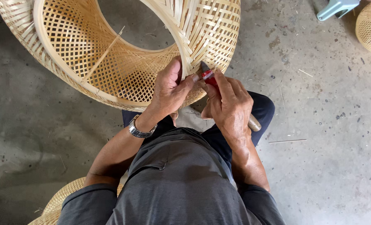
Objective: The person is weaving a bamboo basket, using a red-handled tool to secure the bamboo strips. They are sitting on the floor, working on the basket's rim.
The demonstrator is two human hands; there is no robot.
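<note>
A large woven bamboo basket frame, open at its middle, lies tilted on the concrete floor in front of me. My left hand pinches its near rim strip, thumb pressed on the bamboo. My right hand grips a small red-handled tool whose dark tip touches the rim right beside my left thumb. A wooden handle end sticks out below my right hand. A metal watch sits on my left wrist.
Another woven bamboo piece rests at the top right, next to a pale blue plastic object. A third woven piece shows at the lower left. Thin bamboo slivers lie scattered on the grey floor.
</note>
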